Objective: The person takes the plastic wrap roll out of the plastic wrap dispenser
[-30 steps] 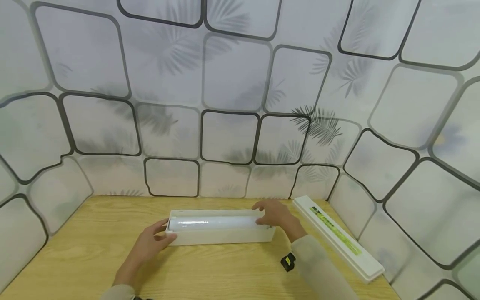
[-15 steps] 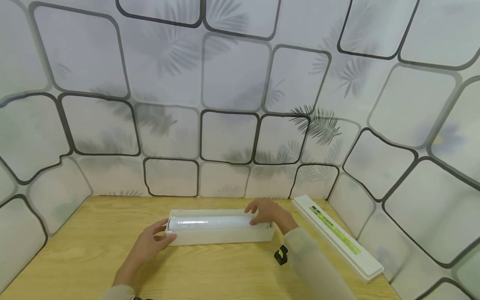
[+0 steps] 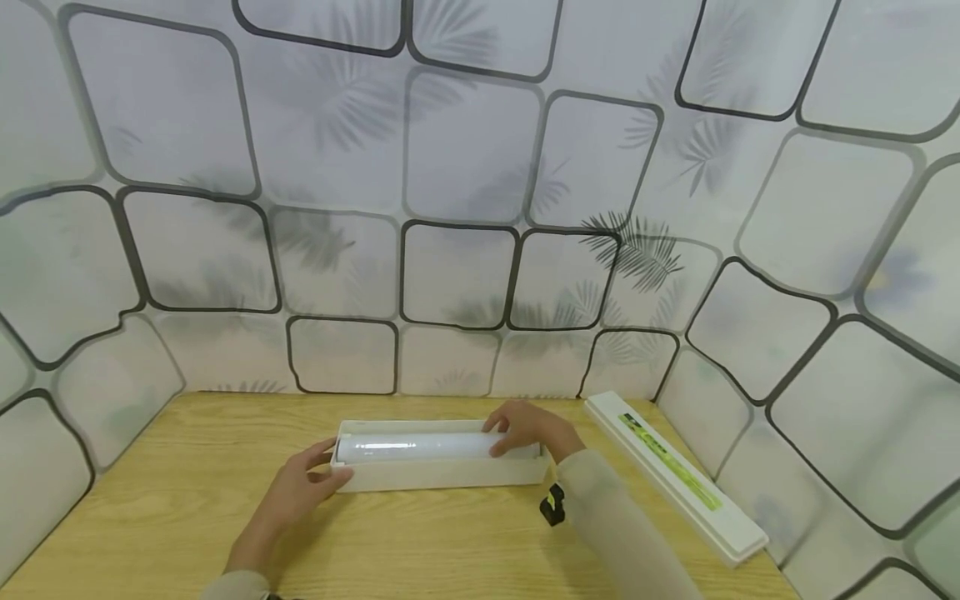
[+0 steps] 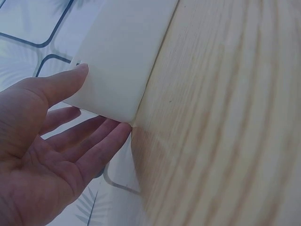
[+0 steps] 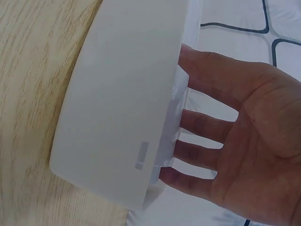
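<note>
A long white cling film dispenser box (image 3: 442,476) stands uncovered on the table, a glossy roll of cling film (image 3: 405,447) lying inside. At its left end my left hand (image 3: 296,485) holds the box, thumb against the front wall and fingers at the end face; the left wrist view shows this hand (image 4: 51,150) at the lower corner. My right hand (image 3: 528,427) reaches over the right part, fingertips and thumb on the roll. In the right wrist view the fingertips of that hand (image 5: 249,132) are partly hidden behind the front wall.
A long white lid (image 3: 738,533) with a green label lies slanted at the right, near the wall. Patterned cloth or paper walls (image 3: 457,275) close in the wood-grain table (image 3: 420,542) at the back and both sides. A black wrist device (image 3: 552,505) sits by the right sleeve.
My right hand has slid left along the roll, its thumb and fingers drawing a little closer together. The left hand, box and lid have stayed in place.
</note>
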Available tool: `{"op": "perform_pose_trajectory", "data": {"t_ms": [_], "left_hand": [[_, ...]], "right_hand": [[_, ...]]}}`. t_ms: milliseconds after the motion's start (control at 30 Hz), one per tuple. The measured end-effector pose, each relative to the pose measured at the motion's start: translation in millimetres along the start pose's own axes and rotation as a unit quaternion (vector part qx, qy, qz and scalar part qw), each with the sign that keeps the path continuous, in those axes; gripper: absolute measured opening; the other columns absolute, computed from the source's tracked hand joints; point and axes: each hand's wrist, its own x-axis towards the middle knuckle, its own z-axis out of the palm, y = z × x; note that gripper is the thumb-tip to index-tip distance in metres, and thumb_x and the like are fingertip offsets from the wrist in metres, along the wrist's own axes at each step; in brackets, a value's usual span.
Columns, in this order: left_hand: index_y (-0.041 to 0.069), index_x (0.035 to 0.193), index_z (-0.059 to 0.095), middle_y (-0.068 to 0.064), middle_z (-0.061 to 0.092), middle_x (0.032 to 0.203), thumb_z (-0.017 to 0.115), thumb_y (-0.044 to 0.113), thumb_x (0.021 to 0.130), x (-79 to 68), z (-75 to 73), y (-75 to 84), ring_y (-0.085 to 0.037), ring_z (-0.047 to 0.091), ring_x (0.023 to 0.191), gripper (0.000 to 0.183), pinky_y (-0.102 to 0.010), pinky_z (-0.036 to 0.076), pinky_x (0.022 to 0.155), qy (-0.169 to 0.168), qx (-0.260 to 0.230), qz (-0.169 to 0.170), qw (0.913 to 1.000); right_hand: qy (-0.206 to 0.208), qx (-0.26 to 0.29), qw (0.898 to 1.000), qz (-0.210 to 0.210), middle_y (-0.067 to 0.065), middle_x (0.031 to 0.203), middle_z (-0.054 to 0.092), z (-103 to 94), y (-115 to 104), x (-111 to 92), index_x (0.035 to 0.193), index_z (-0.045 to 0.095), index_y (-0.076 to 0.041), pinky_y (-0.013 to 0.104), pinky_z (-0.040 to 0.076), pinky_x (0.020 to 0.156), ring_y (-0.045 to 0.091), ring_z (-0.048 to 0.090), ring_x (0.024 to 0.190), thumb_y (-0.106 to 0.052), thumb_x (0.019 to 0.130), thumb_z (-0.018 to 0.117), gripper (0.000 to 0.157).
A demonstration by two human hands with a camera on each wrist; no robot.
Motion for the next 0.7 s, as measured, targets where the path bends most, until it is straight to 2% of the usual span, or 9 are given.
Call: {"op": "perform_pose_trajectory", "data": {"t_ms": [333,600,700], "left_hand": [[-0.007,0.156,0.035,-0.041,0.045,0.149,0.073,0.022,0.098,-0.1,0.2,1.9,-0.049,0.067,0.118,0.075,-0.042,0.065,0.089,-0.004,0.007,-0.013,0.9999],[-0.008,0.155,0.035,-0.041,0.045,0.148,0.073,0.021,0.098,-0.9,-0.4,3.7,-0.048,0.067,0.116,0.074,-0.041,0.065,0.088,-0.004,0.006,-0.007,0.9999],[-0.008,0.155,0.035,-0.041,0.046,0.149,0.073,0.022,0.098,-0.5,-0.4,2.4,-0.048,0.068,0.116,0.075,-0.041,0.065,0.088,-0.004,0.006,-0.009,0.9999]], "right_hand": [[-0.031,-0.014,0.999,0.023,0.009,0.132,0.070,2.2,-0.4,11.1,0.126,0.074,-0.015,0.046,0.056,0.105,0.029,0.066,0.121,-0.026,0.087,0.084,0.041],[-0.056,-0.015,0.998,0.007,0.010,0.146,0.062,7.8,-5.1,16.9,0.136,0.068,-0.013,0.048,0.050,0.114,0.033,0.060,0.133,-0.025,0.091,0.080,0.048],[-0.065,-0.010,0.998,0.000,0.008,0.149,0.060,11.1,-4.6,20.2,0.139,0.066,-0.017,0.048,0.049,0.116,0.033,0.058,0.137,-0.025,0.093,0.078,0.049]]}}
